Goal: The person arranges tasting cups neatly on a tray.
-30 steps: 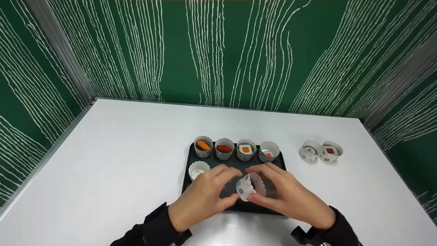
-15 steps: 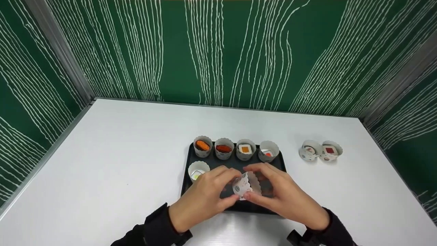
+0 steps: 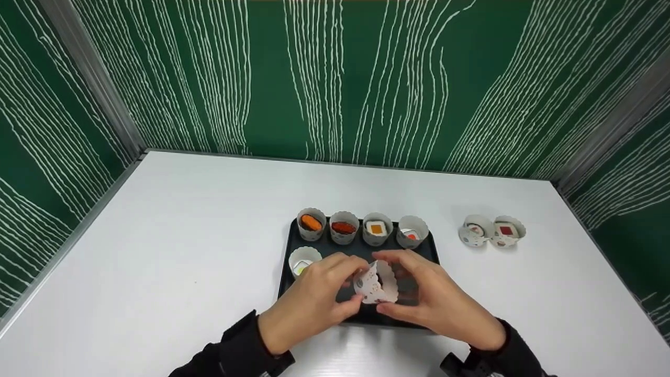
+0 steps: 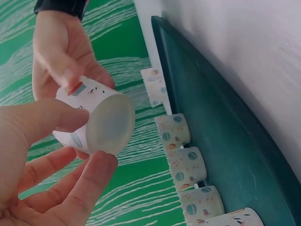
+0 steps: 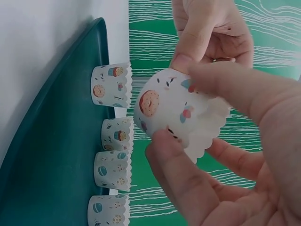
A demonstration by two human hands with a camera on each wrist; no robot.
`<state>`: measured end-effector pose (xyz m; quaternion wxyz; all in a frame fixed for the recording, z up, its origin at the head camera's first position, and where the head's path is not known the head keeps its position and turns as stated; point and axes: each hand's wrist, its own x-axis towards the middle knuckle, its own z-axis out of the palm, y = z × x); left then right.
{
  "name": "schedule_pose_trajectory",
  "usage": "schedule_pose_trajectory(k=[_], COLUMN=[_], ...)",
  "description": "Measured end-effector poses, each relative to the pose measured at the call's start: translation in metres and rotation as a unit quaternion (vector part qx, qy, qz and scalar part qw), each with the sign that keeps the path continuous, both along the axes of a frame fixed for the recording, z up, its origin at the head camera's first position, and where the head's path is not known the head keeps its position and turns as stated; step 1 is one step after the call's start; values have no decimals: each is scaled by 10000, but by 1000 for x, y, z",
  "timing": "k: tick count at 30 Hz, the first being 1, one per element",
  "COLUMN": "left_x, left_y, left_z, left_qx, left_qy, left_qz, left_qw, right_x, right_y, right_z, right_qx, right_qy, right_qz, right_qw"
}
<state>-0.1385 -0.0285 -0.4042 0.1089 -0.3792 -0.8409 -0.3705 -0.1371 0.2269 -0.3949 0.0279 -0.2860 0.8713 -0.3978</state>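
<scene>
Above the dark tray, both hands hold a white patterned paper baking cup. It is tilted on its side, with its scalloped mouth toward the right hand. My left hand pinches it near the base, thumb and a finger on opposite sides. With thumb and fingertips, my right hand grips it nearer the rim. Something dark shows inside the mouth, too little to identify. The left wrist view faces the plain round base of the cup. In the right wrist view, a printed doughnut decorates the cup.
Along the tray's back row stand several cups holding sushi-like pieces, including one with an orange piece. A cup with a green-and-white piece is at the tray's left. Two more filled cups stand on the white table to the right.
The paper cup has shifted slightly left, and the right hand has moved left with it. The left hand's fingers now press against the cup's side. The other cups have not moved.
</scene>
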Motion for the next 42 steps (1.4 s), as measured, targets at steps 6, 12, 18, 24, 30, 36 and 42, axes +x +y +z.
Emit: schedule_pose_trajectory(k=[6,12,18,24,30,36,42], left_x=[-1,-3,-4,-4,-3,-1,-1], left_y=[-2,-3,-3,-3,-3,-4,-5], left_z=[1,3,5,5,4,5,5], left_qx=[-46,25,193,125,61,-51,-62], left_qy=[-189,-453,-621,-446,-356,-524,-558], left_qz=[-27,-78,-103,-46,-35,-106,-171], left_qw=[9998,9989,9978,9989,9993,9986,9983], right_x=[1,1,-1,0,3,5,4], right_y=[2,2,2,1,-1,-1,-2], right_z=[4,5,6,7,7,5,6], right_qx=[-75,-213,-275,-505,-673,-561,-691], right_qy=[-551,-690,-400,-322,-101,375,395], right_qz=[91,87,107,49,10,125,298], right_qw=[9984,9974,9988,9982,9977,9976,9964])
